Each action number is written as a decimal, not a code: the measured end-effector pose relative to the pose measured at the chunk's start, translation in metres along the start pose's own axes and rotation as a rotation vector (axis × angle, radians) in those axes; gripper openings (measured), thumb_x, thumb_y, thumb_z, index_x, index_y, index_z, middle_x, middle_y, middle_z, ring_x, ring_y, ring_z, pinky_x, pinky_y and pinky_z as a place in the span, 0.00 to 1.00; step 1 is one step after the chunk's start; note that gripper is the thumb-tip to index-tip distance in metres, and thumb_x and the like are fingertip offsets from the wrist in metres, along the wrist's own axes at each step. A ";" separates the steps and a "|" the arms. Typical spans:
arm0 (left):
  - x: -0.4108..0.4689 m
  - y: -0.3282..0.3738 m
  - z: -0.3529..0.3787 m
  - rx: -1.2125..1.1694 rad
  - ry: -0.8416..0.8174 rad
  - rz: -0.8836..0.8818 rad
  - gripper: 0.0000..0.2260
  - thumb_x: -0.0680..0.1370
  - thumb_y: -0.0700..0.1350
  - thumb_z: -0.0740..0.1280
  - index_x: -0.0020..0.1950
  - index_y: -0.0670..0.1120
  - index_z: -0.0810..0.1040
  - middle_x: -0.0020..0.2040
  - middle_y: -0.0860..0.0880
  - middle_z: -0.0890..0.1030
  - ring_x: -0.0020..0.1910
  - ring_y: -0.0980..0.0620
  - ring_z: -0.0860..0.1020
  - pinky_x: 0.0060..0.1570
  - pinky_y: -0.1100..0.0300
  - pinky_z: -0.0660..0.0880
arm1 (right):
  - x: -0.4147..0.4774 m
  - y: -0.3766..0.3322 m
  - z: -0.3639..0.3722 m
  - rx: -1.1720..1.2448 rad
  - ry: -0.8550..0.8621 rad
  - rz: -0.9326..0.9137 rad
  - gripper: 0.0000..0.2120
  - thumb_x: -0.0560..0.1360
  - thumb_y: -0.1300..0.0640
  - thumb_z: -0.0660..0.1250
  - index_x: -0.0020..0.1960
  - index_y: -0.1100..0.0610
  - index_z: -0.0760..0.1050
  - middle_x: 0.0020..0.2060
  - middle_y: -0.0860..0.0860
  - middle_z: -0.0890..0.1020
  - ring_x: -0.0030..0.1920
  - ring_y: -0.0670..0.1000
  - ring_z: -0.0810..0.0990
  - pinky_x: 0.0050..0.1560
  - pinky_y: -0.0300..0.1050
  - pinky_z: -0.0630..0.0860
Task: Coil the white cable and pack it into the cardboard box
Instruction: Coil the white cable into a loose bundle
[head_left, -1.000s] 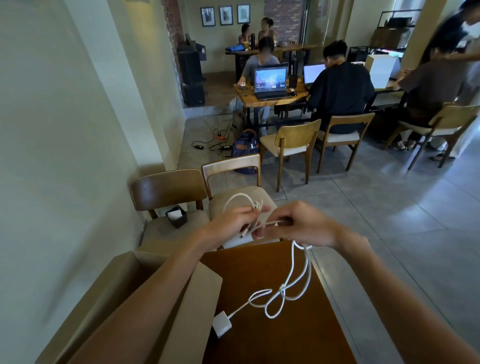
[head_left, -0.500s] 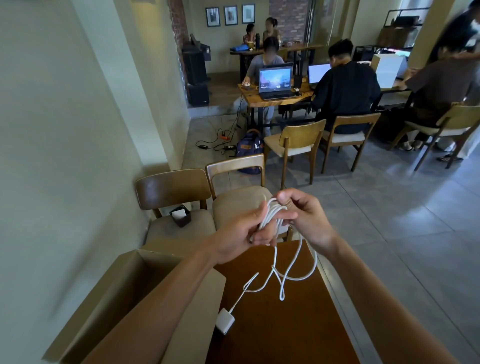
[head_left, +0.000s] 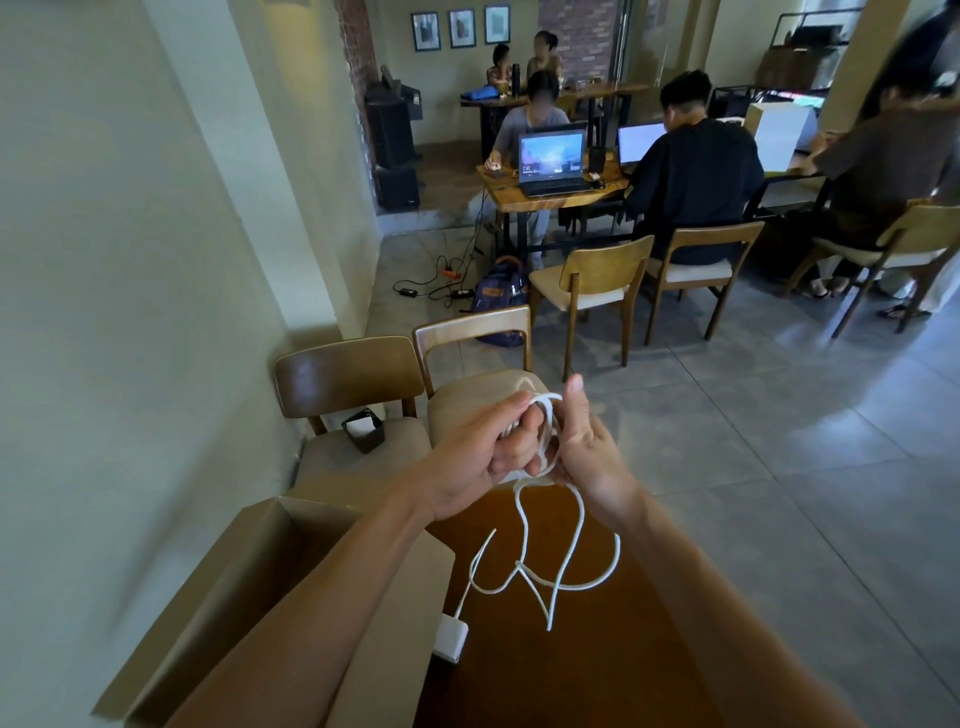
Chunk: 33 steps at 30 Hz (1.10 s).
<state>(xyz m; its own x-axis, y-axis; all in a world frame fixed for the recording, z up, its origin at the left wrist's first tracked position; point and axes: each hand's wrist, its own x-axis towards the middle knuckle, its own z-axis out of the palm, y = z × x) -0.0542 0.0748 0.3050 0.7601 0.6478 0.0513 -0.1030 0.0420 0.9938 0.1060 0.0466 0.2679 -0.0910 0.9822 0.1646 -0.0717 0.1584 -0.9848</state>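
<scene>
Head view, looking down over both forearms: the left hand and the right hand are pressed close together above the far edge of a brown wooden table. Both are closed on the white cable — the left hand's fingers curl round a small bundle of loops, and the right hand pinches the same bundle with its thumb sticking upward. From the hands the rest of the cable hangs down in several slack loops that cross one another over the tabletop. One strand runs on to a small white adapter block, which lies on the table just beside the flap of the cardboard box. That box stands open at the table's left side, under the left forearm — its inside is mostly hidden. Beyond the table stand two wooden chairs; a small dark container sits on the left one.
</scene>
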 end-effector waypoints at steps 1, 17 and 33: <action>0.000 -0.001 -0.001 0.066 0.021 -0.010 0.19 0.88 0.50 0.49 0.44 0.43 0.71 0.31 0.49 0.61 0.31 0.53 0.64 0.46 0.59 0.74 | 0.001 0.000 -0.002 0.003 0.024 -0.023 0.32 0.86 0.38 0.44 0.44 0.48 0.83 0.32 0.46 0.84 0.33 0.40 0.82 0.33 0.30 0.75; -0.005 -0.007 -0.011 0.128 -0.032 -0.201 0.24 0.87 0.57 0.46 0.49 0.45 0.76 0.35 0.50 0.75 0.40 0.52 0.79 0.54 0.56 0.76 | -0.005 0.007 -0.006 -0.241 0.039 -0.053 0.24 0.85 0.40 0.56 0.41 0.50 0.82 0.36 0.52 0.87 0.37 0.50 0.87 0.41 0.36 0.80; 0.008 -0.005 0.018 -0.027 0.201 -0.043 0.20 0.88 0.49 0.47 0.42 0.46 0.70 0.30 0.51 0.64 0.30 0.55 0.64 0.44 0.58 0.69 | 0.000 0.002 0.007 0.123 0.206 0.026 0.31 0.86 0.40 0.48 0.42 0.53 0.84 0.36 0.57 0.85 0.40 0.53 0.86 0.38 0.40 0.80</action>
<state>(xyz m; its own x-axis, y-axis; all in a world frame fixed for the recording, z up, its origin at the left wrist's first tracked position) -0.0357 0.0659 0.3020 0.6214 0.7834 -0.0148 -0.0925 0.0921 0.9914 0.0993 0.0464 0.2658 0.1092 0.9877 0.1116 -0.1940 0.1313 -0.9722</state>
